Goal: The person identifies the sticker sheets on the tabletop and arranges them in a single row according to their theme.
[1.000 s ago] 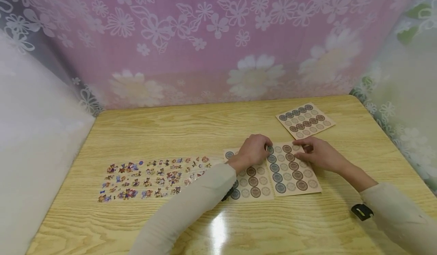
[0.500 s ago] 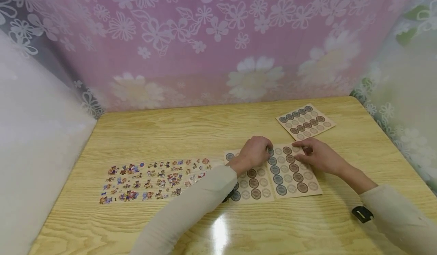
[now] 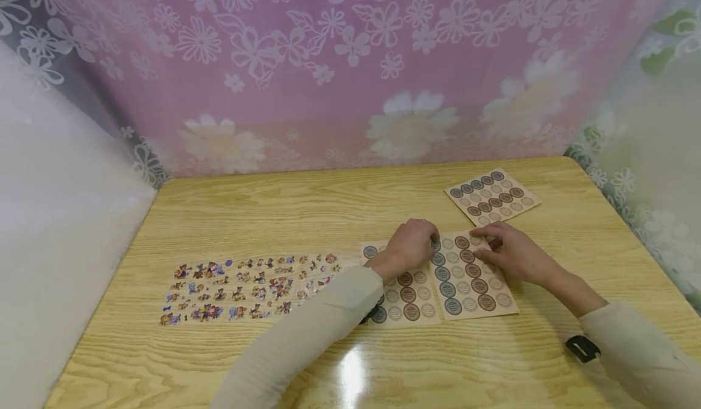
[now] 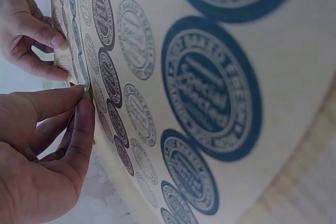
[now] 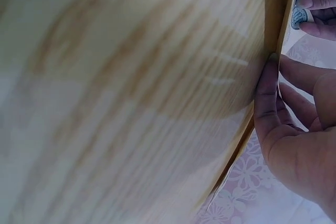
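A beige sheet of round stickers [image 3: 471, 284], with columns of blue, pale and brown circles, lies flat in front of me in the head view. At its far left corner my left hand [image 3: 412, 243] pinches the edge between thumb and finger; a blue round sticker [image 5: 299, 18] shows between those fingertips in the right wrist view. My right hand [image 3: 512, 251] pinches the far right part of the same sheet, and the right wrist view shows its thumb and fingers on the edge. A second matching sticker sheet [image 3: 393, 313] lies just left, partly under my left wrist.
A third round-sticker sheet [image 3: 491, 196] lies tilted at the back right. To the left, a clear sheet of cartoon stickers [image 3: 241, 287] is partly covered by my left sleeve [image 3: 306, 336]. The wood-grain table [image 3: 263, 214] meets a flowered pink cloth [image 3: 306, 92] behind.
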A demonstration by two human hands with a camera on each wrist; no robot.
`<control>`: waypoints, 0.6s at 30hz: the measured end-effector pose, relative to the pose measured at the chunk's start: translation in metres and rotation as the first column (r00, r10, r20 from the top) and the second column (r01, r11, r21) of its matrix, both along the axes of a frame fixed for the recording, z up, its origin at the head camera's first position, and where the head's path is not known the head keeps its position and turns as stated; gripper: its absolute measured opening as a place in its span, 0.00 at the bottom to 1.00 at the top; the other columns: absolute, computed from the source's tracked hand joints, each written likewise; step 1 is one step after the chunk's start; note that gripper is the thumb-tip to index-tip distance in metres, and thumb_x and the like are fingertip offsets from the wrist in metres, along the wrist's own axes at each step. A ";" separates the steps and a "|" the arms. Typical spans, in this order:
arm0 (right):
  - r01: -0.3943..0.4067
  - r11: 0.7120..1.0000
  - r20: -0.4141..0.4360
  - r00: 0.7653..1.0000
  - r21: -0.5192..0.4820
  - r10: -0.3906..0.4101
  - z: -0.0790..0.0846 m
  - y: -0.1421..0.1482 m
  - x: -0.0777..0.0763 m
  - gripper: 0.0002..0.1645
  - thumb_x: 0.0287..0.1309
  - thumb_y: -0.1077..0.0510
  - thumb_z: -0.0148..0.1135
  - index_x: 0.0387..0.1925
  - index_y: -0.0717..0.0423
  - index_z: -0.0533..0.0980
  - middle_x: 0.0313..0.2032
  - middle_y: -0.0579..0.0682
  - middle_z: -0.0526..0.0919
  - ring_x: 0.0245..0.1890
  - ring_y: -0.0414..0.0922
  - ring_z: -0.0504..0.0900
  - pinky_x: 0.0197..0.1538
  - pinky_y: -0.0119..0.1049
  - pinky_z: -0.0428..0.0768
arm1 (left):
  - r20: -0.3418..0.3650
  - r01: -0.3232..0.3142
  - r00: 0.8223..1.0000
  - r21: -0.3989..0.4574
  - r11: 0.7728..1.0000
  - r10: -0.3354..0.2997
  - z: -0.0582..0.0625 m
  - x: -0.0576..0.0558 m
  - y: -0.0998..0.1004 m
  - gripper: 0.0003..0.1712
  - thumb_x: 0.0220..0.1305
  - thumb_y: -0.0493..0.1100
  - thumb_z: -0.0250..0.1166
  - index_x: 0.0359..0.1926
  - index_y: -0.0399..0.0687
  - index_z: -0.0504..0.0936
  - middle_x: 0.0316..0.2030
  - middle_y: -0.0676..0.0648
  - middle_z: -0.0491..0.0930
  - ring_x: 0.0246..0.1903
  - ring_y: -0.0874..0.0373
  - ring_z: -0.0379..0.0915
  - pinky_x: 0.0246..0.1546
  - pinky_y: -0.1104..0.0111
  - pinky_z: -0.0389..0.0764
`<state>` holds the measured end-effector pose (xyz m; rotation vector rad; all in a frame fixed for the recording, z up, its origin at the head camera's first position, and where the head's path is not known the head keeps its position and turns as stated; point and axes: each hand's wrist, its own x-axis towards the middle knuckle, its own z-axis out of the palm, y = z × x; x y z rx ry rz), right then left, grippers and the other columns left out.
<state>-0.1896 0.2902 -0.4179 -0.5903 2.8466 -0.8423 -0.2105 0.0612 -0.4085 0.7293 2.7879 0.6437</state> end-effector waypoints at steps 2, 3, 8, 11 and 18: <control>-0.006 1.000 -0.005 1.000 -0.006 0.006 0.000 0.001 0.000 0.23 0.60 0.59 0.65 0.55 0.66 0.75 0.43 0.56 0.76 0.36 0.46 0.78 0.38 0.42 0.76 | -0.002 -0.005 1.000 0.000 1.000 0.005 0.000 0.000 0.000 0.10 0.62 0.37 0.62 0.44 0.47 0.85 0.40 0.53 0.82 0.33 0.65 0.72 0.37 0.77 0.72; -0.009 1.000 -0.008 1.000 -0.006 0.008 0.000 0.001 0.000 0.23 0.60 0.59 0.65 0.55 0.66 0.75 0.43 0.56 0.76 0.36 0.46 0.78 0.38 0.41 0.76 | -0.003 -0.006 1.000 -0.002 1.000 0.006 0.000 0.000 0.000 0.10 0.62 0.37 0.63 0.44 0.47 0.85 0.40 0.53 0.82 0.34 0.65 0.72 0.37 0.77 0.72; -0.007 1.000 -0.006 1.000 0.003 0.007 -0.001 0.002 0.000 0.23 0.61 0.59 0.64 0.55 0.66 0.75 0.43 0.56 0.76 0.36 0.46 0.77 0.37 0.41 0.75 | -0.006 -0.006 1.000 -0.008 1.000 0.006 -0.001 0.000 0.001 0.10 0.62 0.37 0.63 0.44 0.48 0.85 0.40 0.53 0.82 0.35 0.65 0.73 0.38 0.77 0.72; -0.004 1.000 -0.012 1.000 0.008 0.005 -0.002 0.001 0.000 0.23 0.60 0.60 0.64 0.55 0.66 0.75 0.44 0.56 0.76 0.36 0.46 0.77 0.38 0.42 0.75 | -0.005 0.000 1.000 -0.005 1.000 0.000 0.000 0.000 0.001 0.10 0.63 0.36 0.61 0.43 0.47 0.85 0.39 0.53 0.82 0.34 0.64 0.73 0.36 0.77 0.72; 0.001 1.000 -0.034 0.999 0.016 0.000 -0.002 0.000 0.000 0.23 0.60 0.61 0.64 0.55 0.65 0.75 0.45 0.57 0.77 0.36 0.46 0.77 0.38 0.43 0.75 | 0.015 -0.010 1.000 -0.004 1.000 0.010 0.001 -0.001 0.000 0.11 0.62 0.36 0.62 0.45 0.47 0.85 0.41 0.53 0.82 0.34 0.64 0.73 0.36 0.77 0.72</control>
